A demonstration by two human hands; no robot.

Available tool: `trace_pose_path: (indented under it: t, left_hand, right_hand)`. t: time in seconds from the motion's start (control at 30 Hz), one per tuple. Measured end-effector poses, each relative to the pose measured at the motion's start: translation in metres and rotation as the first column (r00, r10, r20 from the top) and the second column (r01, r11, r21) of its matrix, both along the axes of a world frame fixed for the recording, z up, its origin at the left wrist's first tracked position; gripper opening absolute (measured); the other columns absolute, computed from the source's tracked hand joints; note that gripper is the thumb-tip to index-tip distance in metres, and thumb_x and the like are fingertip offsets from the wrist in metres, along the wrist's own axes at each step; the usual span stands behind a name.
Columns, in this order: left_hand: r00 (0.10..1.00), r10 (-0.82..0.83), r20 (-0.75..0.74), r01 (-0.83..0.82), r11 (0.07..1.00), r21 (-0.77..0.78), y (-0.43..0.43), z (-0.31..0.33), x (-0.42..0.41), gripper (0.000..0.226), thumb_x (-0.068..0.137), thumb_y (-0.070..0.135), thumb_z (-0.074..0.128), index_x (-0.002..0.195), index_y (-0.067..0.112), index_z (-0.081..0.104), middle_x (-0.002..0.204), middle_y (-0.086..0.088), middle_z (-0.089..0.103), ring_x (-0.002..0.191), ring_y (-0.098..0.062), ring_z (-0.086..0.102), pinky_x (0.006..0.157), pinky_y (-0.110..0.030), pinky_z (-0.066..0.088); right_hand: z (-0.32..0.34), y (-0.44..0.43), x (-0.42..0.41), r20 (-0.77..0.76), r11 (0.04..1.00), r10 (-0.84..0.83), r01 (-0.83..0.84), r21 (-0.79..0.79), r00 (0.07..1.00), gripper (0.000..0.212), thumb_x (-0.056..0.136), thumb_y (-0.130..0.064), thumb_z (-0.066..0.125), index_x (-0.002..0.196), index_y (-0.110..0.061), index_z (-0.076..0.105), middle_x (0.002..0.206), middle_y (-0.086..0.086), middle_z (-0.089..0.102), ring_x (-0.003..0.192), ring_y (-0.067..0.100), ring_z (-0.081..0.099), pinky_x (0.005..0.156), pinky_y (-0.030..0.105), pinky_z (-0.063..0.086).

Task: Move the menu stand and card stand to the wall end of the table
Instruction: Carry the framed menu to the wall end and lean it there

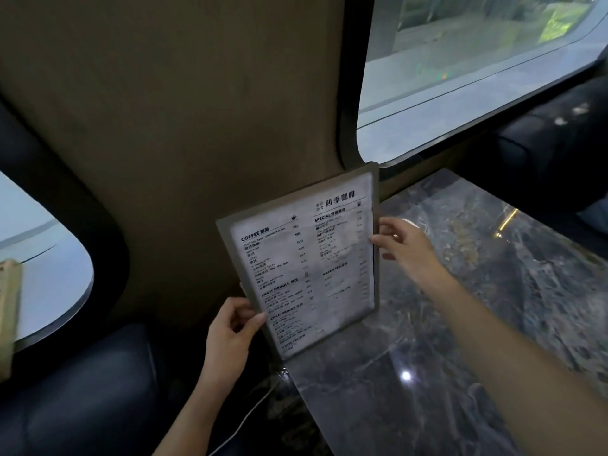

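While both hands hold it, the flat grey-framed menu stand (306,261) with a printed white menu sheet inside its frame stands at the end of the dark marbled stone surface (427,357) nearest the brown wall (184,126). Its printed face is turned toward the camera, and its long axis runs upward, tilted to the right. The lower edge seems to touch the surface, but I cannot tell this surely. The left hand (230,337) has its fingers (255,319) clamped on the left edge of the menu stand. The right hand (404,246) has its fingers closed on the right edge. A rounded window (460,77) is above the menu stand, to the right.
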State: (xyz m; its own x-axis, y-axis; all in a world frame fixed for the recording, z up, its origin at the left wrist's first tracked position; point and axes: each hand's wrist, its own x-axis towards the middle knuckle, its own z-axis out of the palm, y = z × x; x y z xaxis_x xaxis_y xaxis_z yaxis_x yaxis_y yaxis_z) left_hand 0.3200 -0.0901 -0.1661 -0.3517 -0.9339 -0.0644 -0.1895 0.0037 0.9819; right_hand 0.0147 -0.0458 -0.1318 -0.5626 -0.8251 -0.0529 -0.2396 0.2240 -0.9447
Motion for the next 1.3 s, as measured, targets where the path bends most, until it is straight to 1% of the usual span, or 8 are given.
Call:
trace_pose_path:
  t: [0.1, 0.2, 0.37, 0.47, 0.63, 0.9, 1.07, 1.3]
  left_hand:
    - [0.993, -0.068, 0.092, 0.063, 0.997, 0.054, -0.002, -0.011, 0.006, 0.030, 0.076, 0.011, 0.070, 0.088, 0.036, 0.057, 0.092, -0.003, 0.065, 0.086, -0.011, 0.063, 0.071, -0.023, 0.051]
    - [0.963, -0.135, 0.234, 0.107, 0.985, 0.132, 0.003, -0.032, 0.008, 0.040, 0.074, 0.014, 0.073, 0.093, 0.041, 0.050, 0.097, 0.000, 0.063, 0.091, -0.010, 0.061, 0.073, -0.018, 0.048]
    - [0.859, -0.210, 0.466, 0.191, 0.978, 0.090, 0.017, -0.064, 0.010, 0.038, 0.077, 0.026, 0.070, 0.095, 0.047, 0.044, 0.103, 0.014, 0.061, 0.097, -0.005, 0.058, 0.087, -0.032, 0.049]
    - [0.823, -0.171, 0.542, 0.185, 0.982, 0.029, 0.023, -0.077, 0.006, 0.032, 0.080, 0.032, 0.066, 0.108, 0.034, 0.050, 0.105, 0.013, 0.056, 0.097, -0.005, 0.054, 0.085, -0.030, 0.047]
    - [0.795, -0.081, 0.601, 0.188, 0.975, -0.117, 0.029, -0.085, -0.001, 0.021, 0.085, 0.030, 0.059, 0.100, 0.016, 0.057, 0.098, 0.005, 0.058, 0.091, -0.012, 0.055, 0.080, -0.033, 0.050]
    - [0.779, -0.006, 0.626, 0.167, 0.966, -0.198, 0.009, -0.086, -0.004, 0.012, 0.083, 0.021, 0.063, 0.087, 0.011, 0.059, 0.087, -0.007, 0.064, 0.081, -0.024, 0.058, 0.073, -0.044, 0.050]
    - [0.811, 0.054, 0.583, 0.082, 0.975, -0.205, -0.021, -0.085, -0.002, 0.012, 0.081, 0.016, 0.066, 0.091, 0.009, 0.062, 0.086, -0.010, 0.067, 0.082, -0.025, 0.059, 0.073, -0.044, 0.052]
    - [0.789, 0.076, 0.610, 0.072, 0.974, -0.215, -0.050, -0.084, -0.003, 0.016, 0.083, 0.019, 0.064, 0.090, 0.006, 0.061, 0.090, -0.015, 0.067, 0.086, -0.031, 0.060, 0.073, -0.046, 0.052]
  right_hand:
    - [-0.024, 0.019, -0.005, -0.089, 0.991, -0.003, 0.014, 0.130, 0.996, 0.035, 0.079, -0.028, 0.066, 0.112, -0.021, 0.057, 0.092, -0.005, 0.061, 0.090, 0.016, 0.058, 0.079, 0.037, 0.051]
    - [-0.051, 0.035, -0.001, -0.137, 0.964, 0.024, 0.013, 0.265, 0.990, 0.043, 0.080, -0.024, 0.065, 0.120, -0.010, 0.054, 0.093, 0.002, 0.061, 0.085, 0.018, 0.057, 0.076, 0.034, 0.048]
    - [-0.078, 0.043, 0.009, -0.238, 0.874, 0.238, -0.100, 0.476, 0.942, 0.037, 0.086, -0.020, 0.059, 0.120, -0.008, 0.051, 0.111, 0.014, 0.066, 0.098, 0.028, 0.061, 0.087, 0.037, 0.048]
    - [-0.085, 0.042, 0.016, -0.303, 0.861, 0.298, -0.118, 0.495, 0.905, 0.027, 0.089, -0.016, 0.053, 0.113, -0.005, 0.053, 0.112, 0.019, 0.066, 0.103, 0.034, 0.060, 0.086, 0.045, 0.048]
    - [-0.089, 0.036, 0.015, -0.395, 0.858, 0.306, -0.072, 0.508, 0.866, 0.021, 0.093, -0.016, 0.044, 0.106, -0.004, 0.056, 0.104, 0.022, 0.067, 0.094, 0.038, 0.061, 0.075, 0.044, 0.049]
    - [-0.091, 0.011, 0.017, -0.430, 0.864, 0.296, -0.047, 0.502, 0.853, 0.017, 0.092, -0.014, 0.042, 0.101, -0.006, 0.054, 0.101, 0.023, 0.067, 0.090, 0.040, 0.060, 0.070, 0.043, 0.048]
    - [-0.091, -0.015, 0.021, -0.503, 0.864, 0.319, -0.028, 0.504, 0.803, 0.025, 0.094, -0.023, 0.041, 0.108, -0.005, 0.052, 0.101, 0.026, 0.065, 0.091, 0.040, 0.060, 0.065, 0.037, 0.038]
    - [-0.085, -0.046, 0.025, -0.495, 0.852, 0.330, -0.027, 0.523, 0.804, 0.027, 0.094, -0.026, 0.038, 0.114, -0.010, 0.048, 0.102, 0.024, 0.065, 0.091, 0.040, 0.061, 0.074, 0.044, 0.048]
